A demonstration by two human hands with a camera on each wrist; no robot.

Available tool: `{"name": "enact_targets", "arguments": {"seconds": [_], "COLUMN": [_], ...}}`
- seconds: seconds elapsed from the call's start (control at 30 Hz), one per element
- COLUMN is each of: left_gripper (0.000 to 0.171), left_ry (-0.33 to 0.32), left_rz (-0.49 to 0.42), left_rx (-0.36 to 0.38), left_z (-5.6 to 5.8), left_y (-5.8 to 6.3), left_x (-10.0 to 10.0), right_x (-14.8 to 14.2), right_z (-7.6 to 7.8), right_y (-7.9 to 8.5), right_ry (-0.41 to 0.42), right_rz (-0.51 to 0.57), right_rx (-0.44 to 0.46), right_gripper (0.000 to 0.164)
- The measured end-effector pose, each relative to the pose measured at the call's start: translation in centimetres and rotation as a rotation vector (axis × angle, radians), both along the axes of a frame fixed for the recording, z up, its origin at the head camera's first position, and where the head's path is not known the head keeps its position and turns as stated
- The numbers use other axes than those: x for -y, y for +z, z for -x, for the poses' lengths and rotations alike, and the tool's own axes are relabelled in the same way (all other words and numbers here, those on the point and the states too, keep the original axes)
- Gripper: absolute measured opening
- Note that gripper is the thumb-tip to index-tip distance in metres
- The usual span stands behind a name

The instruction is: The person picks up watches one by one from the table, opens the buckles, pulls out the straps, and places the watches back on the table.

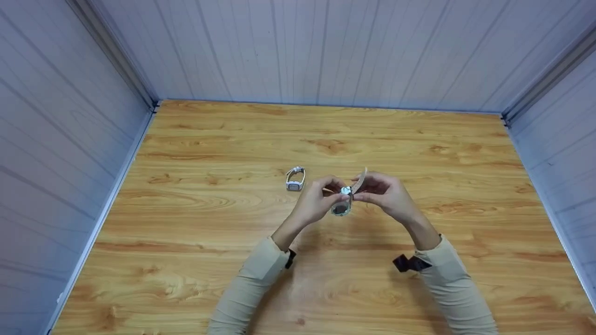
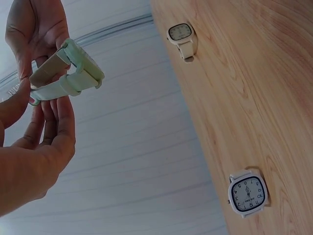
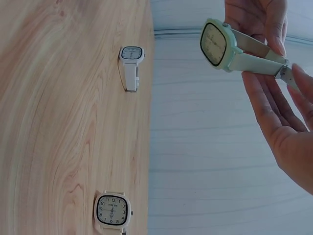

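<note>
A pale green wristwatch (image 1: 341, 209) is held up between both hands, its dark-rimmed squarish dial showing in the right wrist view. My left hand (image 1: 312, 202) pinches it from the left. On the other side, the fingers and thumb of my right hand (image 1: 391, 197) grip the strap. One strap end (image 1: 362, 180) sticks up between the hands in the head view. The strap forms a loop, its two sides meeting at a metal buckle (image 3: 282, 72) close to my right fingertips. A white wristwatch (image 1: 294, 180) stands left of my left hand, its strap looped.
A cream wristwatch (image 3: 112, 210) is also on the wood-grain table (image 1: 209, 209); the head view does not show it apart from the hands. Pale panelled walls (image 1: 298, 51) rise at the back and both sides. Black straps (image 1: 412, 264) hang at both sleeve cuffs.
</note>
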State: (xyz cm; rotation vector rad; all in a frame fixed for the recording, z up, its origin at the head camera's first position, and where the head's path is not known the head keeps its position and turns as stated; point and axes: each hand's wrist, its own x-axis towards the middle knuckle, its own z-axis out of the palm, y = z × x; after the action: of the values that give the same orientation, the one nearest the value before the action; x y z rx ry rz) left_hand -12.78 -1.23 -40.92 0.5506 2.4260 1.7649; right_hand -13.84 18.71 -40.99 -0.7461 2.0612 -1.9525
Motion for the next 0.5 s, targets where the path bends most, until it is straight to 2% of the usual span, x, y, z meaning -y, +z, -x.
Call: {"name": "enact_targets", "arguments": {"seconds": [0.1, 0.2, 0.33, 0.5], "left_gripper": [0.016, 0.016, 0.016, 0.014], "left_ry": [0.004, 0.003, 0.003, 0.016], "left_rz": [0.000, -0.008, -0.021, -0.028], "left_rx": [0.007, -0.002, -0.005, 0.005], "left_z": [-0.01, 0.01, 0.00, -0.01], "left_y": [0.13, 0.12, 0.18, 0.26], "left_x": [0.04, -0.01, -0.04, -0.05], "right_x": [0.20, 0.40, 0.54, 0.60], "right_z": [-0.02, 0.00, 0.01, 0.01], "right_y": [-0.08, -0.24, -0.40, -0.45], "right_ry": [-0.014, -0.015, -0.030, -0.065], "right_rz": [-0.028, -0.009, -0.001, -0.072], "right_rx": [-0.036, -0.044, -0.027, 0.001], "right_gripper": [0.034, 0.035, 0.033, 0.028]}}
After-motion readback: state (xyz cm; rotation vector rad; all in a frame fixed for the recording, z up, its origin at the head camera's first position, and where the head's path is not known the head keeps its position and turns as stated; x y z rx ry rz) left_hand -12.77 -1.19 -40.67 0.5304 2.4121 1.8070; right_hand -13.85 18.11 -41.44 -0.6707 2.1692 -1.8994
